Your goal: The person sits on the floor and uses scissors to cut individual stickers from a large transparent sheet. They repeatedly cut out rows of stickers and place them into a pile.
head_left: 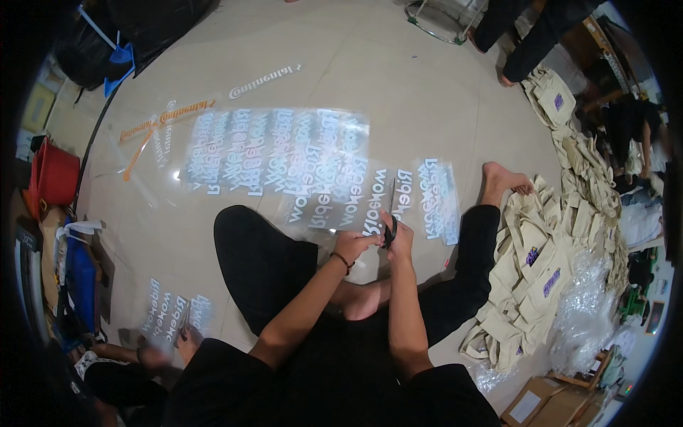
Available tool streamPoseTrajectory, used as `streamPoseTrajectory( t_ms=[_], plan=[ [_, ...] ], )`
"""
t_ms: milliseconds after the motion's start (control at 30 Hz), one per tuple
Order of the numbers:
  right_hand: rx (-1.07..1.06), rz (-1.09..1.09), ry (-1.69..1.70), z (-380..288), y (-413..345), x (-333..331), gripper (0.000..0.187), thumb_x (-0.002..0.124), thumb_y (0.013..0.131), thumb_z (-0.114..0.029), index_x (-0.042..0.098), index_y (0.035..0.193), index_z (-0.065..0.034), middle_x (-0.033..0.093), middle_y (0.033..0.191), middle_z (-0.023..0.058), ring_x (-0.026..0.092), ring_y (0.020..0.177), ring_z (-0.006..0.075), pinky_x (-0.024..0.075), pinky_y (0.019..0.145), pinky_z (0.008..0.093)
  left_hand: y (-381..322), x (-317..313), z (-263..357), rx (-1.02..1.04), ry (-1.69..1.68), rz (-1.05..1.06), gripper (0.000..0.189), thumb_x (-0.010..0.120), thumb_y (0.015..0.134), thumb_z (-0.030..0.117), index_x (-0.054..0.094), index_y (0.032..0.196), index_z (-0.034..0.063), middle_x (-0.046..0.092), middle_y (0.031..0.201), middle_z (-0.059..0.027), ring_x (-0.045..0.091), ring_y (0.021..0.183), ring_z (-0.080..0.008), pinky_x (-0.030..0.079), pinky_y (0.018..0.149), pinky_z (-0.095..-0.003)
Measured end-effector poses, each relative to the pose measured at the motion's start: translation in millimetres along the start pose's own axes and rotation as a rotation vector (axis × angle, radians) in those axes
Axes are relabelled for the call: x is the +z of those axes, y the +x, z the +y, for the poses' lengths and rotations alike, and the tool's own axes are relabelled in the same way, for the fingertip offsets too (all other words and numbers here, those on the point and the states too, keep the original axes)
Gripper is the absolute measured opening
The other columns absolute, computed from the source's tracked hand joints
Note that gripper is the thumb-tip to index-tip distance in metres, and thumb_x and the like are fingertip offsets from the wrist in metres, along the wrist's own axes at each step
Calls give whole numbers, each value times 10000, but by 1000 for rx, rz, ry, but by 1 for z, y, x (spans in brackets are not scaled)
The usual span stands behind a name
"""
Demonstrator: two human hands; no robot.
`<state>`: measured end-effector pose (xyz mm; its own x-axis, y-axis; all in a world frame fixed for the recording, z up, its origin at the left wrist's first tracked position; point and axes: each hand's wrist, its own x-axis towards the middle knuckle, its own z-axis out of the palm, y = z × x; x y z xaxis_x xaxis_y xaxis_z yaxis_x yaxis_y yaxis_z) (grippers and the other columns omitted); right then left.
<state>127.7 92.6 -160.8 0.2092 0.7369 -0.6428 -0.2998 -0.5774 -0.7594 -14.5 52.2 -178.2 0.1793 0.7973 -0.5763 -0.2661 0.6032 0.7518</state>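
Observation:
My right hand (400,243) grips scissors (390,232) by their black handles. The blades point away from me and lie along a gap between two columns of white mirrored lettering on a clear film sheet (331,211). Pinched in my left hand (356,245) is the sheet's near edge, just left of the scissors. Beyond it, overlapping lettered film sheets (277,149) are spread on the floor. To the right, lettered strips (440,203) lie in a loose pile.
Cream tote bags (533,272) are heaped at right, beside clear plastic wrap (584,309) and a cardboard box (533,400). Orange-lettered strips (187,111) lie far left. At lower left, another person's hand (188,341) holds scissors at lettered film. Someone's legs (533,42) stand at upper right.

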Motion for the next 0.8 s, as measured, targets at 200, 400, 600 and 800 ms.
streamPoseTrajectory(
  t_ms=[200, 400, 600, 800],
  plan=[
    [-50, 23, 26, -6, 12, 10, 342, 890, 763, -262, 680, 784, 7, 584, 614, 29, 518, 460, 119, 381, 422, 268, 4, 2, -8, -17, -7, 69, 295, 844, 797, 228, 771, 914, -34, 737, 893, -29, 660, 802, -92, 523, 716, -232],
    [-94, 36, 72, -15, 24, 23, 322, 885, 765, -253, 697, 790, 7, 594, 631, 27, 524, 464, 122, 391, 430, 270, -6, 4, 12, -34, 41, 69, 298, 846, 791, 219, 766, 908, -44, 730, 892, -36, 655, 805, -93, 524, 707, -242],
    [-110, 21, -12, -33, 61, 29, 334, 893, 757, -272, 680, 752, -13, 568, 615, 19, 518, 448, 126, 399, 406, 292, 8, -6, -16, -3, 37, 101, 273, 857, 766, 213, 768, 869, -24, 714, 859, -25, 641, 786, -88, 515, 690, -239],
    [-108, 11, -22, -72, 94, 25, 400, 914, 739, -329, 681, 836, -19, 562, 604, 20, 513, 438, 122, 401, 400, 268, -20, -4, 13, -174, 182, 15, 337, 828, 800, 207, 731, 1033, -16, 727, 1036, -43, 674, 928, -125, 533, 775, -276]
  ],
)
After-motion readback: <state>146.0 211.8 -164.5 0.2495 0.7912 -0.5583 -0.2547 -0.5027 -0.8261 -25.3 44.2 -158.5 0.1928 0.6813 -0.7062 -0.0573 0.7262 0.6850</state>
